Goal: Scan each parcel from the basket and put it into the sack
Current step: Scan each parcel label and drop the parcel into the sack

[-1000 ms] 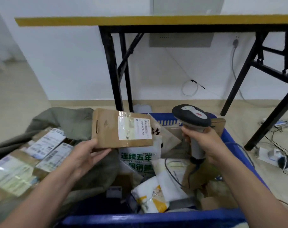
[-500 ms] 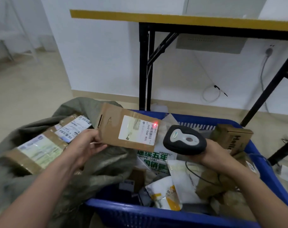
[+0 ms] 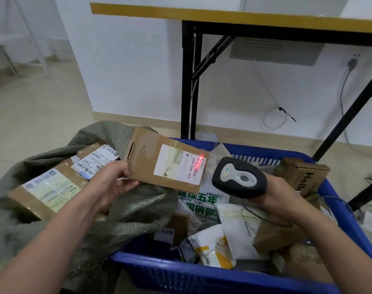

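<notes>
My left hand (image 3: 112, 181) grips a flat brown cardboard parcel (image 3: 147, 158) by its left end, holding it over the gap between sack and basket. A red scan line glows on the barcode of its white label (image 3: 181, 166). My right hand (image 3: 276, 194) holds a black handheld scanner (image 3: 239, 180) just right of the parcel, its head turned toward the label. The blue plastic basket (image 3: 181, 272) below holds several bags and boxes. The grey-green sack (image 3: 134, 211) lies open at the left with several labelled cardboard parcels (image 3: 47, 192) inside.
A yellow-topped table with black legs (image 3: 188, 81) stands behind the basket against the white wall. Cables (image 3: 274, 117) hang and loop on the floor at the right. A brown box with black lettering (image 3: 304, 177) sits in the basket's right corner.
The scanner head has swung down and left toward the parcel, and a red scan line now shows on the label. The view has shifted left, showing more of the sack.
</notes>
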